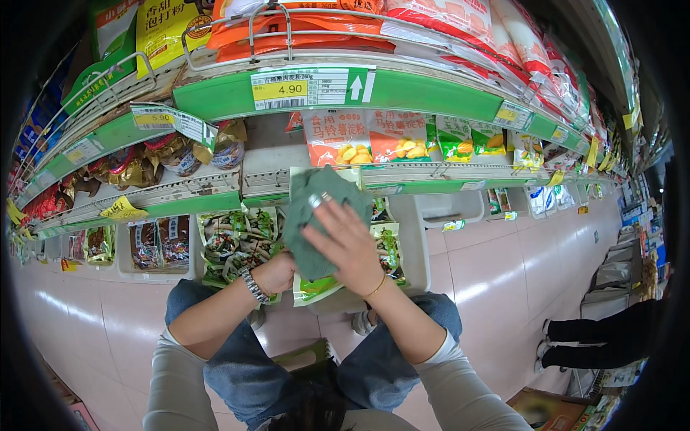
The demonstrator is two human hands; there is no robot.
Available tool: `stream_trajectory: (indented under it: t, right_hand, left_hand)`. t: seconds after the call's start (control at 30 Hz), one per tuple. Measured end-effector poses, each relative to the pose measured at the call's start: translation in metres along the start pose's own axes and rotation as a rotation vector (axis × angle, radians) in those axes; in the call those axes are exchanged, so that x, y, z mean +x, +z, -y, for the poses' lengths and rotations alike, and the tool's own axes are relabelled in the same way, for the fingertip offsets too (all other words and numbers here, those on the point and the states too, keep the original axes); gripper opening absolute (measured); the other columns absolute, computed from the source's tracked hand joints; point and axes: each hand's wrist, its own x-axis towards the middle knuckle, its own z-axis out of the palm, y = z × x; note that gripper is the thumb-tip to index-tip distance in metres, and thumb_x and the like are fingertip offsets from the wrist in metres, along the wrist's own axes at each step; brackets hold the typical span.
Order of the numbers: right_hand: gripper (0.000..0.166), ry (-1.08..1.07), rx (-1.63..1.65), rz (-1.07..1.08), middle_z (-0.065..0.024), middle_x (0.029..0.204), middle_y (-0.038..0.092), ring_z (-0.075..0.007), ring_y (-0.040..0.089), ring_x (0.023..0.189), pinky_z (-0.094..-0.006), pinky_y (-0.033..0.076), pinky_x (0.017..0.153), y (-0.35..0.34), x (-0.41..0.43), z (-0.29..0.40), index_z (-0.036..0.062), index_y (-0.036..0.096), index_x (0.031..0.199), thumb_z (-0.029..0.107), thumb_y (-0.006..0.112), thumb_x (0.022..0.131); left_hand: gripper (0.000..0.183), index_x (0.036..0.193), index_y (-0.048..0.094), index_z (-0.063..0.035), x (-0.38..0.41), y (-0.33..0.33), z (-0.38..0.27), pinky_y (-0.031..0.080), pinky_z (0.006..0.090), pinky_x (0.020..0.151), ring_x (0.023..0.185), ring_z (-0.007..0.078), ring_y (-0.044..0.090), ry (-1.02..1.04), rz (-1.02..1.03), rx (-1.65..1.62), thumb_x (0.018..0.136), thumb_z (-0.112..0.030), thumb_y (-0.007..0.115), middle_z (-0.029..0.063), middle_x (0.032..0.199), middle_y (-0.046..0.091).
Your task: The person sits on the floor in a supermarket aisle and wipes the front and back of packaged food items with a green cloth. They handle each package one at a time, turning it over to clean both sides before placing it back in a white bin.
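A dark green cloth (pixel 310 231) is spread over most of a light green food pouch (pixel 318 290), whose top and bottom edges show past it. My right hand (pixel 353 245) lies flat on the cloth with fingers apart, pressing it to the pouch, and looks slightly blurred. At the pouch's left side, my left hand (pixel 276 273) is closed on its edge, the fingertips hidden. Below them a white plastic bin (pixel 418 258) holds more pouches of vegetables and mushrooms (pixel 237 237).
Just ahead runs a shelf with a green price rail (pixel 215 97). Potato starch bags (pixel 339 140) stand on the tier beneath, jars (pixel 180 153) to the left. Another bin (pixel 159 242) holds dark packets. A person in black trousers (pixel 598 334) stands at right on the tiled floor (pixel 501 269).
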Motion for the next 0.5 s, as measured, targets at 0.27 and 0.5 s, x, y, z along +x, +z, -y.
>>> stream_trajectory:
  t: [0.27, 0.5]
  right_hand:
    - [0.062, 0.376, -0.061, -0.031, -0.0172, 0.129, 0.045, -0.0366, 0.045, 0.118, -0.0468, 0.037, 0.096, -0.01, -0.006, -0.032, 0.0068, 0.056, 0.114, -0.007, 0.06, 0.055]
    - [0.05, -0.05, 0.066, 0.006, -0.017, 0.13, 0.045, -0.0368, 0.043, 0.121, -0.0487, 0.034, 0.098, 0.007, -0.013, 0.012, 0.0081, 0.057, 0.114, 0.001, 0.057, 0.064]
  left_hand:
    - [0.063, 0.119, 0.048, 0.0051, -0.005, 0.003, -0.016, 0.042, 0.0406, 0.095, 0.106, 0.0291, 0.056, -0.004, 0.029, -0.018, 0.057, 0.004, 0.046, 0.0175, 0.116, 0.056]
    - [0.05, 0.116, 0.05, 0.0061, -0.006, -0.002, -0.026, 0.043, 0.0383, 0.095, 0.103, 0.0261, 0.057, 0.064, 0.068, -0.346, 0.068, -0.004, 0.043, 0.0164, 0.113, 0.057]
